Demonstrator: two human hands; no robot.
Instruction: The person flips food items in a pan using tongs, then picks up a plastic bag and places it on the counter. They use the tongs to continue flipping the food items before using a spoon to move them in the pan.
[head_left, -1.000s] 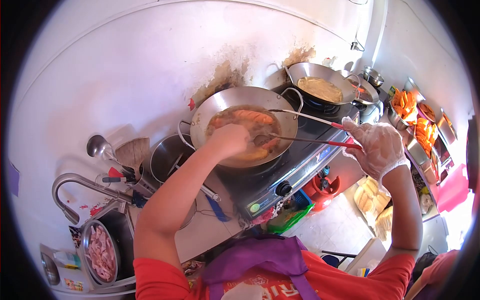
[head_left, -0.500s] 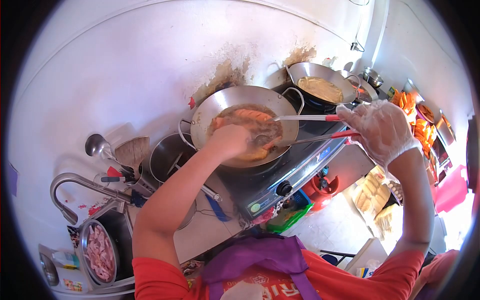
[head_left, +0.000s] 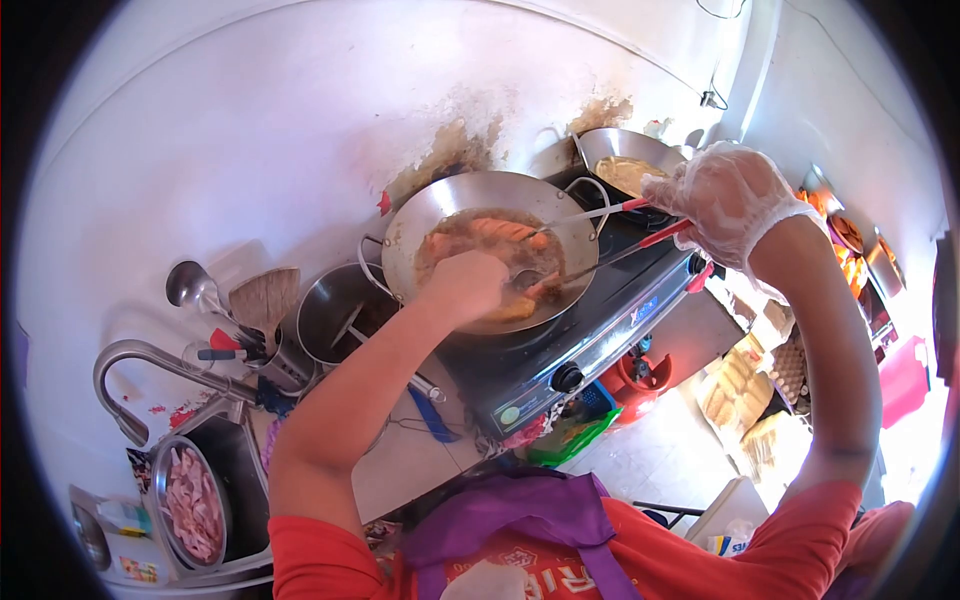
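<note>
A wide steel wok (head_left: 470, 192) with two loop handles holds bubbling brown oil. Orange fried pieces (head_left: 508, 234) lie at its far side, with a yellower piece (head_left: 512, 308) nearer the front. My right hand (head_left: 735, 195), in a clear plastic glove, grips red-handled metal tongs (head_left: 622, 256). The tongs' arms are spread and reach into the wok from the right. Over the wok's front left, my bare left hand (head_left: 465, 285) is closed. A curved metal piece shows just right of its fingers, but whatever those fingers hold is hidden.
A second wok (head_left: 650, 150) with pale, yellowish contents sits behind on the black gas stove (head_left: 540, 368). Left of the stove stand a dark pot (head_left: 322, 305) and a utensil holder. A bowl of raw meat (head_left: 192, 505) rests at the sink, below the curved faucet (head_left: 110, 385).
My right hand has shifted slightly left and up with the tongs, whose arms now slope down more steeply into the wok. My left hand has barely moved.
</note>
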